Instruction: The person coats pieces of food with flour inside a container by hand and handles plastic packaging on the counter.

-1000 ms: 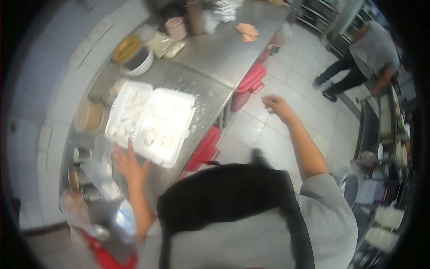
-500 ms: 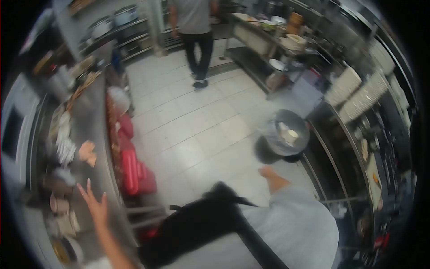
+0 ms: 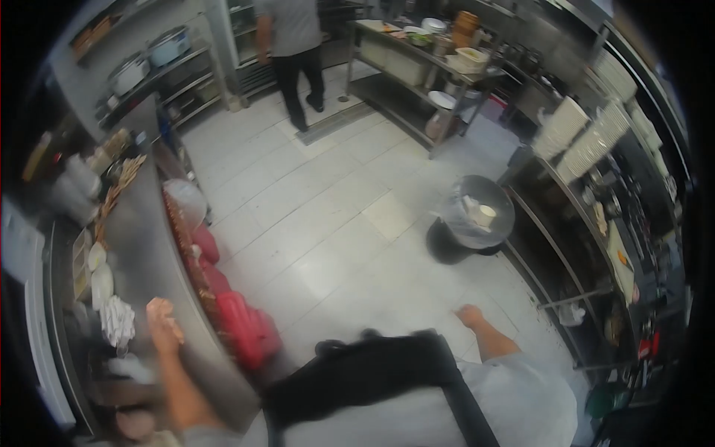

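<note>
My left hand is over the metal counter on the left, its fingers closed on a crumpled peach-coloured cloth. Part of the fingers blends with the cloth. White crumpled cloths lie just left of it. My right hand hangs over the tiled floor on the other side of my body. Its fingers look curled, and nothing shows in them. Nearest to it is a black bin with a clear liner and pale waste inside.
Red containers stand beside the left counter. A person walks at the far end of the tiled floor. Steel shelving with stacked white plates lines the right. A worktable with dishes stands at the back.
My left hand, spread open before, has come down on the peach-coloured cloth and closed on it. The person has stepped farther off. My view has shifted, and the right hand appears slightly lower.
</note>
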{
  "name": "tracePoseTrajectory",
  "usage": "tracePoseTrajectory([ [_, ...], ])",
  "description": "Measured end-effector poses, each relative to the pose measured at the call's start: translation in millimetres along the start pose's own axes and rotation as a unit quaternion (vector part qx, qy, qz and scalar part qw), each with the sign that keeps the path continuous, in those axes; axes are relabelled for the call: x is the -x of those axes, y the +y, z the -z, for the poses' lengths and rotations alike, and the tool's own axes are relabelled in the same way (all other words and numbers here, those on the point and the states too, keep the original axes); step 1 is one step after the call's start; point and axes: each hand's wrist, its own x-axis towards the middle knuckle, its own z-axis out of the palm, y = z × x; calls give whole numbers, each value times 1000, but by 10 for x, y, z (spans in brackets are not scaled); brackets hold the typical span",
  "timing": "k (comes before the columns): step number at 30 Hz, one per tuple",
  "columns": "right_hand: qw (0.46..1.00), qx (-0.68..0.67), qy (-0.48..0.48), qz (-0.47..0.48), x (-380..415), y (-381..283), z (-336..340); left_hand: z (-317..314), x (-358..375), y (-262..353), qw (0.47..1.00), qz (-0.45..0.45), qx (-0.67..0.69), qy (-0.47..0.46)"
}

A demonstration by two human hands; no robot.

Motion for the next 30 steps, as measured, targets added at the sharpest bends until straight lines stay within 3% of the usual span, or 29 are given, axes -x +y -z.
tracePoseTrajectory([
  [2,996,-54,-15,-62,307,-271,154,-112,359,-2,984,36,-149,89],
  [4,997,-63,0,-50,178,-387,3,-95,790,193,951,-57,-299,47],
  [7,989,-142,28,7,-147,-702,90,-170,1629,645,911,-144,-365,127],
  [10,978,-180,43,101,-409,-1248,311,-140,2401,1150,937,94,-279,187],
  [13,964,-164,55,202,-679,-1675,515,-150,2955,1608,880,92,-358,300],
  [15,955,-194,14,222,-789,-1909,595,-249,3175,1825,839,81,-396,365],
  [17,940,-185,-2,286,-803,-2099,630,-432,3308,1994,839,39,-371,396],
  [19,927,-169,-26,333,-687,-2266,630,-564,3458,1714,818,26,-474,326],
  [21,908,-147,-38,391,-609,-2352,635,-727,3575,1816,816,17,-508,274],
  [22,893,-128,-57,428,-538,-2447,547,-890,3678,2360,825,52,-495,268],
  [23,914,-197,-188,301,-504,-2526,493,-1037,3790,2492,828,75,-460,314],
  [24,852,-313,-286,308,-606,-2443,345,-1110,3994,2405,831,25,-450,327],
  [25,845,-322,-329,272,-511,-2465,341,-1221,4198,2328,799,36,-465,381],
  [26,830,-346,-381,214,-581,-2470,264,-1249,4474,2503,811,4,-419,408],
  [27,788,-393,-451,147,-760,-2456,211,-1286,4794,2712,797,40,-433,419],
  [29,782,-412,-467,37,-1226,-2666,131,-1274,5628,2980,765,113,-452,444],
  [30,800,-398,-439,93,-1416,-2801,243,-1297,6030,3085,749,146,-453,460],
])
